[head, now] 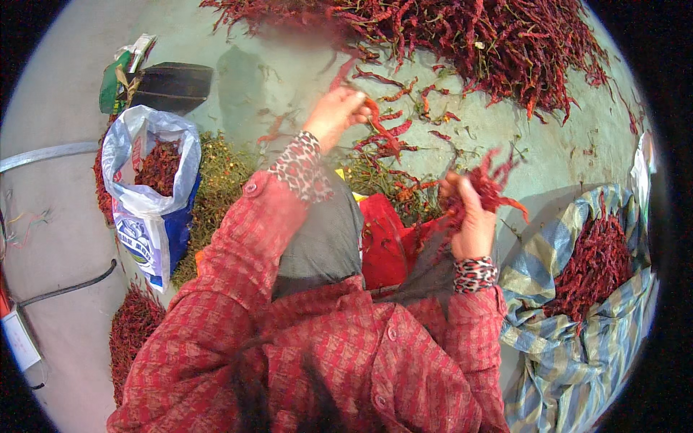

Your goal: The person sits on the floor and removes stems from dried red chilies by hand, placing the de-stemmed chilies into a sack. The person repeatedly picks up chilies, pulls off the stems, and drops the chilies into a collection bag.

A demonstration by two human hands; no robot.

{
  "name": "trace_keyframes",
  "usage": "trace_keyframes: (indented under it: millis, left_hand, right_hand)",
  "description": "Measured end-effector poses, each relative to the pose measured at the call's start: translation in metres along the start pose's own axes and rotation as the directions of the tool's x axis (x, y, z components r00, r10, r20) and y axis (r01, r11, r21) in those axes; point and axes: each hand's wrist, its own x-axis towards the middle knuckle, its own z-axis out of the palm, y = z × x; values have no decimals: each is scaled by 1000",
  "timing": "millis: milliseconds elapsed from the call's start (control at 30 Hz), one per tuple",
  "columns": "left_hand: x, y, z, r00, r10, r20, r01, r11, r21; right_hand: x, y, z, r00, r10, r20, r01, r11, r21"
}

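Note:
Dried red chili peppers lie in a large heap [487, 48] at the top, with loose chilies [398, 130] scattered below it on the floor. My left hand [338, 113], left of the loose chilies, pinches a red chili [383, 130] between thumb and fingers. In my right hand [472, 222], farther right, is a bunch of dried red chilies [490, 184], their tips spreading out above the fingers. Between my legs lies something red [381, 243], partly hidden by my clothes, with green stems and a few chilies beside it.
At the left stands an open white and blue bag [151, 205] holding dark red bits, beside a pile of stems [216, 184]. A dark dustpan-like object [173, 86] lies behind it. At the right, a checked woven sack [541, 260] holds chilies. More chilies [135, 330] lie at lower left.

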Motion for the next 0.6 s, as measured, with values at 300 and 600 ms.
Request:
trace_keyframes:
  millis: [300, 600]
  left_hand:
    - [-51, -14, 70, 997, -29, 75, 32, 999, -40]
    - [-68, 5, 27, 872, -334, 358, 268, 937, 223]
  right_hand:
    - [14, 40, 26, 984, -79, 161, 130, 933, -336]
    - [33, 44, 13, 775, -263, 574, 602, 583, -546]
